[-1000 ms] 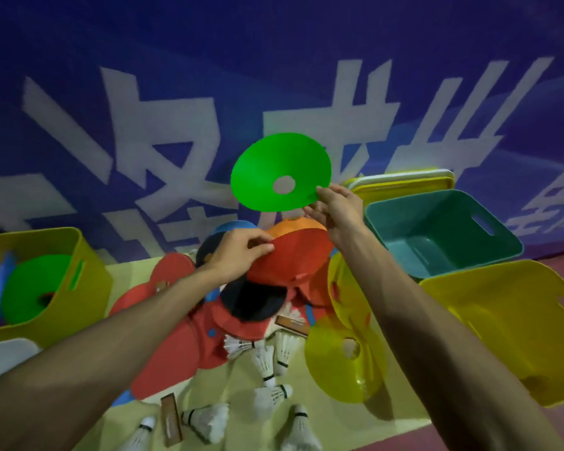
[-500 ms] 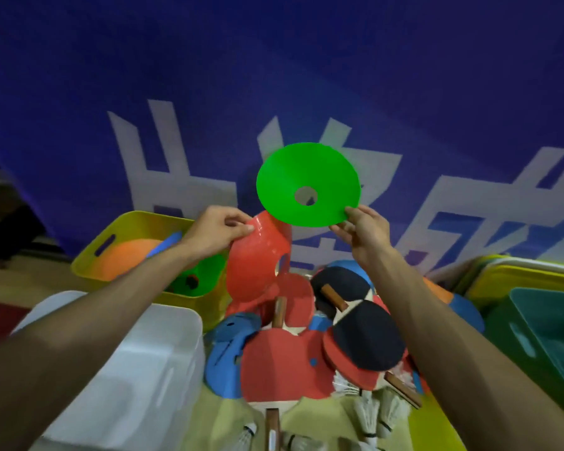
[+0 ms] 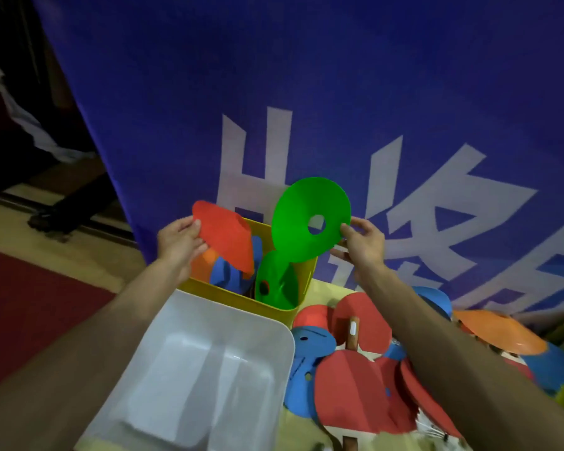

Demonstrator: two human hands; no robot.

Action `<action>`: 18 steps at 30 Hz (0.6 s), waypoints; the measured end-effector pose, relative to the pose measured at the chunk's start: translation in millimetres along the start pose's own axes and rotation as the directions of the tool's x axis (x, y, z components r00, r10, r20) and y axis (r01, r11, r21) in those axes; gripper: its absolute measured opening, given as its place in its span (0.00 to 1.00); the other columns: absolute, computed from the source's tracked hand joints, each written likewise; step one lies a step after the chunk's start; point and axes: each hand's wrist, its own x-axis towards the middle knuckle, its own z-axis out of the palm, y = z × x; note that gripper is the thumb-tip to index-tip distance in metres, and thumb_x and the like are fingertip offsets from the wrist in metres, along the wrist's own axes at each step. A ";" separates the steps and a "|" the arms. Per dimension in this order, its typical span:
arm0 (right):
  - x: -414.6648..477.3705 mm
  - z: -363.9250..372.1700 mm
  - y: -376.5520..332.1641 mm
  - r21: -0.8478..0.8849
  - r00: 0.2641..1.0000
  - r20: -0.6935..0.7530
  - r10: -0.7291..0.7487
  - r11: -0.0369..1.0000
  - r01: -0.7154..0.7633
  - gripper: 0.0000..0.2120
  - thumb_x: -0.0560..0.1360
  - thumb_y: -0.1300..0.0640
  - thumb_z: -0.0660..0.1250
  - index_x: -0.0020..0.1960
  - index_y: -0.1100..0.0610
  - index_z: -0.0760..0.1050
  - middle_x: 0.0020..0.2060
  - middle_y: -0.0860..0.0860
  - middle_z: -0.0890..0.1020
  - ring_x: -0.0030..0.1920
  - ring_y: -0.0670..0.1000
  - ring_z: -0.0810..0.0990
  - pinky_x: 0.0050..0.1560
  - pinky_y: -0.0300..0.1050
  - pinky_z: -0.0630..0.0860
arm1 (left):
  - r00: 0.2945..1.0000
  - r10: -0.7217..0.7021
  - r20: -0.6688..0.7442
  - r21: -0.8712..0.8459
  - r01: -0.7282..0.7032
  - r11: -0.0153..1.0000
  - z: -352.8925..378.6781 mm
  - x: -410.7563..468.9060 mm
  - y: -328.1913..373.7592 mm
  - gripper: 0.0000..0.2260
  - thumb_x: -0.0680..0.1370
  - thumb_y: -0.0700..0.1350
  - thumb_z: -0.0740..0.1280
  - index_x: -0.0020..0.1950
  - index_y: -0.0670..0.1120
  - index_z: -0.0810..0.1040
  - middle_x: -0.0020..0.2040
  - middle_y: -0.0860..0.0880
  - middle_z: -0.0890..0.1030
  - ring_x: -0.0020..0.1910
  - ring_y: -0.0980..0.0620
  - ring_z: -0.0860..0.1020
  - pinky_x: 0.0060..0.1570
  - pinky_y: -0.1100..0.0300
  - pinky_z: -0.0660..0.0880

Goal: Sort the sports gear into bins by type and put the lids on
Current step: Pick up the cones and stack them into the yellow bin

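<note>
Green cone (image 3: 310, 219), pinched at its rim by the right hand (image 3: 362, 244), hangs edge-down directly over the yellow bin (image 3: 238, 299), as does the left hand (image 3: 176, 242)'s pinched red cone (image 3: 225, 239).

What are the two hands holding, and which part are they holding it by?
The left hand pinches a red disc cone by its left rim. The right hand pinches a green disc cone by its right rim. Both hang over the yellow bin.
</note>
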 end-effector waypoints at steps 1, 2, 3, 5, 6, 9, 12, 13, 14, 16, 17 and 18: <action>0.0 6.2 4.6 -0.063 1.000 0.000 -0.019 0.998 0.019 0.07 0.77 0.62 0.65 0.55 0.57 0.76 0.45 0.58 0.81 0.43 0.55 0.83 0.34 0.47 0.82 | 0.999 -0.035 -0.009 -0.002 0.035 0.999 -4.0 3.8 -5.6 0.14 0.80 0.38 0.61 0.66 0.39 0.71 0.43 0.47 0.78 0.31 0.57 0.79 0.35 0.65 0.79; 0.5 12.1 10.4 -0.129 0.999 0.012 -0.032 0.991 0.033 0.09 0.77 0.62 0.66 0.56 0.57 0.76 0.47 0.57 0.82 0.45 0.56 0.83 0.38 0.49 0.82 | 0.997 -0.072 -0.006 0.018 0.072 0.997 -7.3 7.1 -12.1 0.14 0.80 0.36 0.60 0.66 0.38 0.71 0.45 0.45 0.78 0.32 0.56 0.80 0.41 0.61 0.80; -1.4 17.6 15.4 -0.184 0.999 0.032 -0.038 0.982 0.043 0.10 0.77 0.62 0.66 0.57 0.57 0.77 0.48 0.56 0.82 0.47 0.55 0.82 0.42 0.51 0.83 | 0.994 -0.105 0.001 0.061 0.105 0.993 -10.6 9.3 -18.9 0.15 0.80 0.35 0.60 0.67 0.38 0.70 0.49 0.42 0.78 0.36 0.53 0.80 0.46 0.57 0.78; -5.2 27.3 26.2 -0.279 0.996 0.078 -0.030 0.959 0.051 0.08 0.76 0.64 0.66 0.53 0.57 0.79 0.48 0.52 0.82 0.49 0.53 0.81 0.49 0.50 0.81 | 0.992 -0.126 0.005 0.175 0.123 0.977 -16.2 12.8 -32.3 0.18 0.79 0.34 0.60 0.70 0.39 0.68 0.54 0.41 0.76 0.41 0.50 0.77 0.47 0.55 0.76; -7.0 31.8 31.8 -0.325 0.994 0.103 -0.024 0.944 0.057 0.07 0.76 0.64 0.66 0.50 0.55 0.80 0.46 0.51 0.82 0.49 0.52 0.80 0.50 0.48 0.80 | 0.994 -0.114 -0.002 0.230 0.111 0.967 -18.0 12.8 -36.5 0.19 0.79 0.34 0.60 0.70 0.40 0.68 0.53 0.41 0.76 0.41 0.51 0.76 0.44 0.57 0.75; -14.7 41.6 43.5 -0.415 0.983 0.185 0.016 0.908 0.063 0.07 0.76 0.63 0.66 0.47 0.53 0.81 0.47 0.48 0.82 0.50 0.49 0.79 0.55 0.49 0.79 | 0.997 -0.079 0.010 0.345 0.071 0.936 -17.9 8.4 -39.9 0.18 0.77 0.33 0.59 0.66 0.41 0.72 0.44 0.44 0.77 0.41 0.49 0.75 0.40 0.60 0.73; -18.2 39.7 52.0 -0.445 0.972 0.229 0.046 0.893 0.063 0.07 0.76 0.62 0.67 0.48 0.54 0.82 0.48 0.48 0.82 0.52 0.50 0.79 0.57 0.53 0.78 | 0.996 -0.053 0.077 0.369 0.021 0.929 -6.9 -5.8 -38.0 0.14 0.77 0.34 0.59 0.60 0.42 0.76 0.38 0.50 0.76 0.39 0.51 0.75 0.39 0.60 0.72; -20.6 36.3 51.9 -0.446 0.968 0.247 0.052 0.892 0.066 0.07 0.76 0.62 0.66 0.49 0.54 0.82 0.49 0.49 0.82 0.53 0.50 0.79 0.57 0.52 0.78 | 0.994 -0.040 0.100 0.367 0.000 0.930 -0.9 -11.5 -37.9 0.13 0.77 0.34 0.59 0.59 0.42 0.76 0.38 0.50 0.76 0.37 0.54 0.75 0.38 0.62 0.72; -21.6 31.6 51.7 -0.445 0.964 0.261 0.057 0.893 0.068 0.07 0.77 0.62 0.66 0.50 0.55 0.81 0.49 0.49 0.82 0.54 0.51 0.79 0.57 0.51 0.79 | 0.992 -0.032 0.123 0.360 -0.014 0.933 6.2 -17.1 -38.4 0.12 0.78 0.34 0.59 0.59 0.42 0.76 0.39 0.50 0.76 0.37 0.55 0.75 0.37 0.63 0.72; -21.5 17.5 51.0 -0.448 0.959 0.277 0.059 0.891 0.074 0.07 0.77 0.63 0.65 0.51 0.57 0.81 0.49 0.51 0.82 0.53 0.52 0.79 0.55 0.49 0.79 | 0.984 -0.034 0.177 0.339 -0.029 0.940 22.9 -29.8 -40.6 0.11 0.78 0.35 0.61 0.58 0.42 0.77 0.41 0.49 0.78 0.37 0.55 0.76 0.37 0.63 0.72; -20.8 8.5 50.5 -0.454 0.957 0.282 0.060 0.888 0.078 0.07 0.77 0.63 0.65 0.51 0.57 0.80 0.49 0.51 0.82 0.53 0.52 0.80 0.53 0.48 0.79 | 0.976 -0.037 0.213 0.335 -0.038 0.942 32.1 -36.5 -42.0 0.10 0.78 0.35 0.62 0.57 0.42 0.77 0.43 0.48 0.79 0.37 0.55 0.77 0.37 0.63 0.73; -19.7 -1.3 50.1 -0.459 0.955 0.289 0.062 0.885 0.081 0.07 0.77 0.64 0.65 0.51 0.57 0.80 0.49 0.51 0.82 0.51 0.52 0.80 0.51 0.47 0.79 | 0.967 -0.040 0.251 0.335 -0.048 0.941 42.4 -44.6 -43.1 0.10 0.77 0.35 0.62 0.57 0.42 0.77 0.45 0.46 0.80 0.38 0.54 0.77 0.38 0.63 0.73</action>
